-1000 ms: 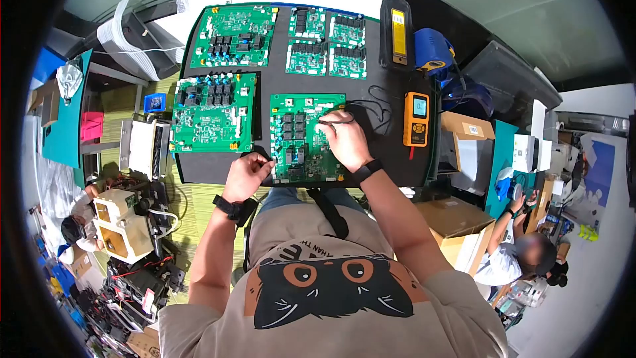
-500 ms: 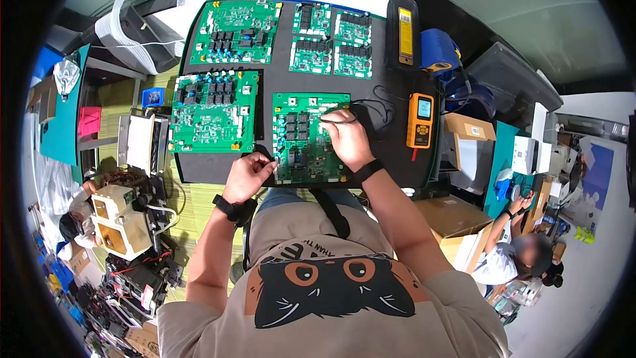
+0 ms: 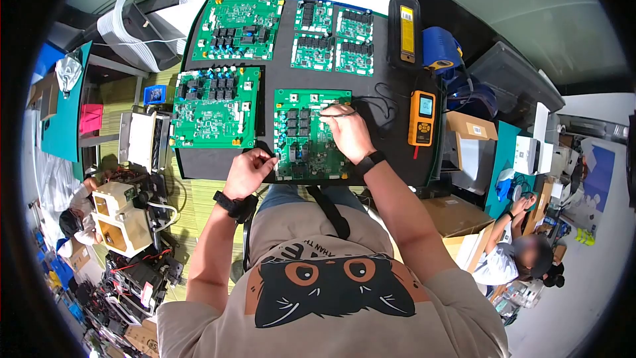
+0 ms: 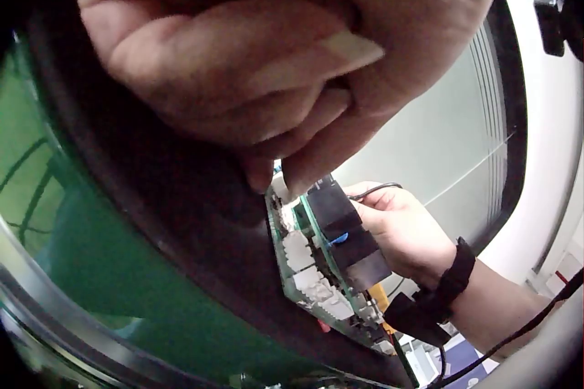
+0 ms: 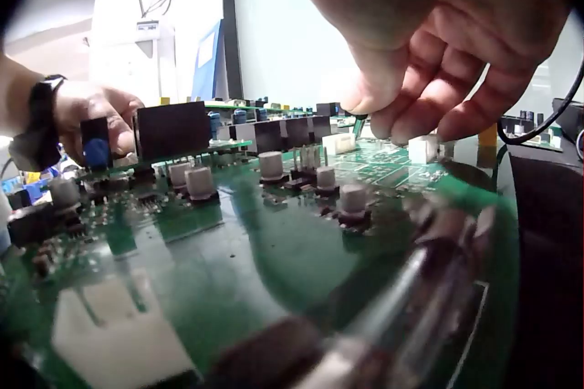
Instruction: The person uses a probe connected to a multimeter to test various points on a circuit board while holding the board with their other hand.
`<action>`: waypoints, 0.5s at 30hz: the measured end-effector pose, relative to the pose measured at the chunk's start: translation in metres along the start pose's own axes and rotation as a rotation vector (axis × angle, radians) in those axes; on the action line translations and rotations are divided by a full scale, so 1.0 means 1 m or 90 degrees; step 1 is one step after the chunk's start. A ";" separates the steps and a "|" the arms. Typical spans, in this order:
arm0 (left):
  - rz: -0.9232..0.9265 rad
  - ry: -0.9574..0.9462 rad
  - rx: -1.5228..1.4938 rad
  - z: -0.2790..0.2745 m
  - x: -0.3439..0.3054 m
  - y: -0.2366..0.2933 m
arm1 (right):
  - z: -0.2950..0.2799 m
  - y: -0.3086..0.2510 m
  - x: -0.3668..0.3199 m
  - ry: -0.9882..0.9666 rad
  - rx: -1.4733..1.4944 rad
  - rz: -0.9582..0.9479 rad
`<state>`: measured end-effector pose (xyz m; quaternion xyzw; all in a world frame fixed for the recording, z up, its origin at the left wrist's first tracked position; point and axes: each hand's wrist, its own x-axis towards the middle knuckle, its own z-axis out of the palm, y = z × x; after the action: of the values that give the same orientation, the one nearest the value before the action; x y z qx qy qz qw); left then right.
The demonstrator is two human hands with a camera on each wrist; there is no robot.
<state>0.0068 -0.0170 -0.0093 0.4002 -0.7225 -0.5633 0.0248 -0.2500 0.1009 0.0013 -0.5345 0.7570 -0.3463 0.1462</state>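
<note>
A green circuit board (image 3: 321,152) with black relays and white connectors lies on the dark mat in front of the person in the head view. The right hand (image 3: 349,136) is over its right half, thumb and fingers pinching a thin black lead (image 3: 338,116) close above the board. In the right wrist view those fingertips are low beside small white connectors (image 5: 338,144). At the board's left edge, the left hand (image 3: 248,171) has curled fingers, and its thumb and fingertip pinch the edge by the white connectors (image 4: 315,284) in the left wrist view.
Two large boards (image 3: 215,109) (image 3: 238,30) lie left and back left, with several smaller boards (image 3: 354,56) at the back. An orange meter (image 3: 421,119) and loose cable (image 3: 384,103) are at right. Behind stand a black case (image 3: 404,33) and blue tool (image 3: 438,50). Another person works far right.
The head view has shifted slightly. Both hands keep nearly the same grip and place at the board, the right fingertips a touch nearer its far edge. The other person's hands have come together.
</note>
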 end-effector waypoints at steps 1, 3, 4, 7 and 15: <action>0.008 0.005 -0.001 0.001 0.000 0.000 | -0.001 0.001 0.001 -0.008 0.001 -0.004; 0.000 -0.011 0.007 -0.001 0.000 0.002 | -0.002 0.001 0.001 -0.014 0.001 -0.008; -0.009 -0.026 0.015 -0.002 -0.001 0.004 | -0.002 0.001 0.002 -0.013 0.013 -0.005; -0.004 -0.023 0.029 -0.003 -0.002 0.009 | -0.003 0.000 0.003 -0.014 0.019 -0.006; -0.002 0.010 -0.020 0.003 0.000 0.000 | -0.005 -0.002 0.009 -0.054 -0.023 -0.002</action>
<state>0.0057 -0.0143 -0.0104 0.4054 -0.7130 -0.5710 0.0361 -0.2549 0.0938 0.0080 -0.5522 0.7555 -0.3100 0.1681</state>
